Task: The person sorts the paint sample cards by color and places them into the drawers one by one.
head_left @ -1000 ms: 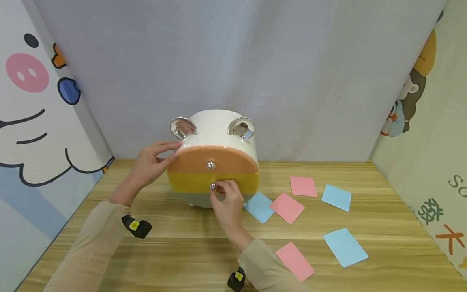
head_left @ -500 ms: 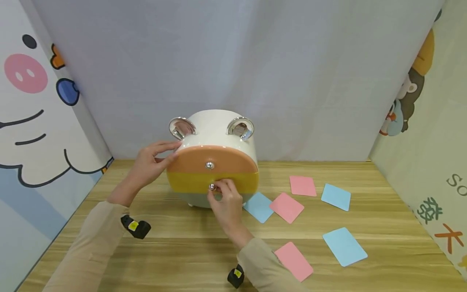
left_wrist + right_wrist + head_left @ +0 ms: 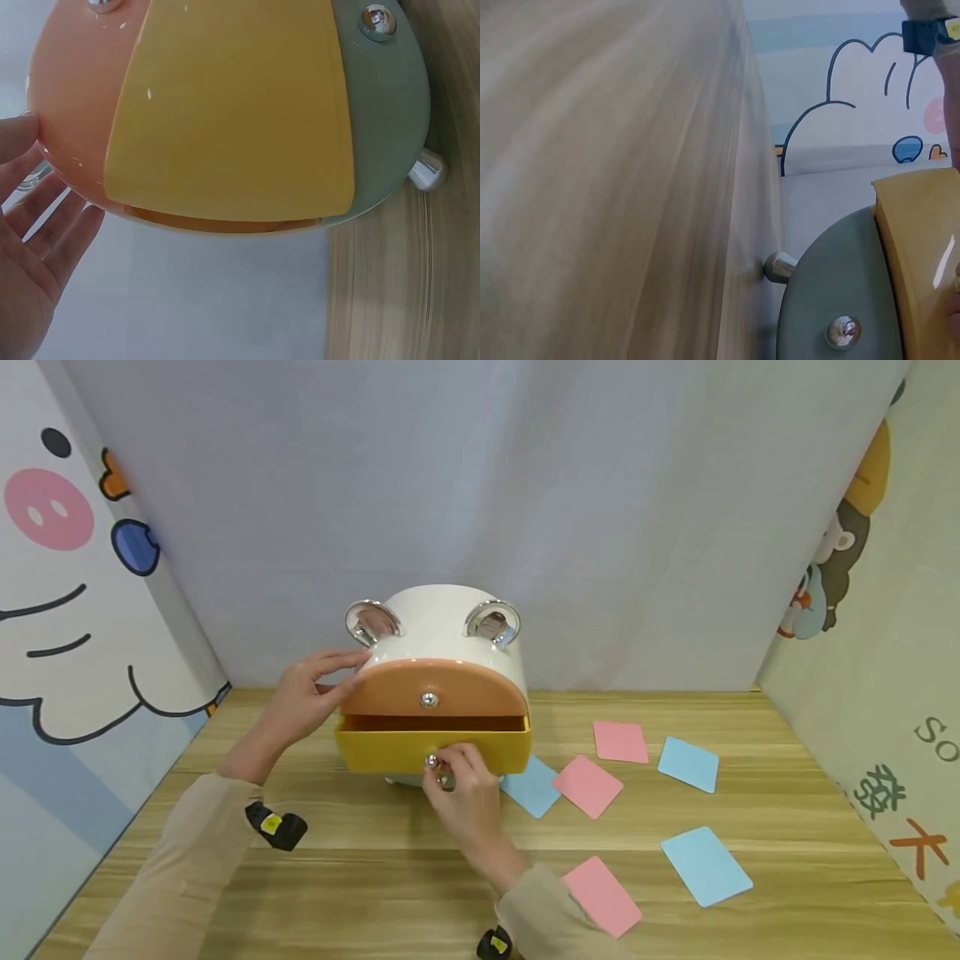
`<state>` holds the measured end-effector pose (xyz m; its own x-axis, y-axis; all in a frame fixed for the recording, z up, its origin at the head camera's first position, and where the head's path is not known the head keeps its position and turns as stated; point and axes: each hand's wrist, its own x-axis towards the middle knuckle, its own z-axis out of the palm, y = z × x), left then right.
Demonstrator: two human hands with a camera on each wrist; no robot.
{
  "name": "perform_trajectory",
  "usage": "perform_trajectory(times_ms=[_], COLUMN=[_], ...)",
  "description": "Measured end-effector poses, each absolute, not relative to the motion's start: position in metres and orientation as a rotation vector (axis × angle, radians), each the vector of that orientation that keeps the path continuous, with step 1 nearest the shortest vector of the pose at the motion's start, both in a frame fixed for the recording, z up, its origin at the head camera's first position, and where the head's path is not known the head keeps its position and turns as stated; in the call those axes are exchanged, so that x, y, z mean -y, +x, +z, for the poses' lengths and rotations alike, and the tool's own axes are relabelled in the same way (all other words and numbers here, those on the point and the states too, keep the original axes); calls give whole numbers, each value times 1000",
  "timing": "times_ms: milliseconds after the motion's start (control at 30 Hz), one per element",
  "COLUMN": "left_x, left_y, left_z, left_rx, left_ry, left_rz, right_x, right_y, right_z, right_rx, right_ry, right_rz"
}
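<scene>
A small white cabinet with two silver ears stands on the wooden table. Its front has an orange top drawer, a yellow middle drawer and a grey-green bottom drawer. The yellow one is pulled partly out, with a dark gap above its front. My right hand pinches its round silver knob between thumb and fingers. Against the cabinet's upper left side rests my left hand, fingers extended, thumb at the orange front's edge. The drawer's inside is mostly hidden.
Several cards lie on the table at the right, among them a pink card and a blue card. One blue card lies close to the cabinet's right side. A grey curtain hangs behind.
The yellow drawer was shut in both earlier frames and now sticks out toward me. My right hand has drawn back slightly with the knob; my left hand keeps its place on the cabinet.
</scene>
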<state>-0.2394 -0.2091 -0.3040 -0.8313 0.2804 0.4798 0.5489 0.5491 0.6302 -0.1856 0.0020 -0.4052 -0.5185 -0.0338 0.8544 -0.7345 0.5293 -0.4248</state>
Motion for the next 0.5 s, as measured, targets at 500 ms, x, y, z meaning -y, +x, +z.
perform_trajectory(times_ms=[500], left_x=[210], left_y=[-241], left_z=[-305], left_rx=[2454], left_ry=[-712], left_rz=[-1136], right_x=[-8], right_y=[-148], right_z=[-403], right_rx=[1810], right_ry=[759], right_rz=[880])
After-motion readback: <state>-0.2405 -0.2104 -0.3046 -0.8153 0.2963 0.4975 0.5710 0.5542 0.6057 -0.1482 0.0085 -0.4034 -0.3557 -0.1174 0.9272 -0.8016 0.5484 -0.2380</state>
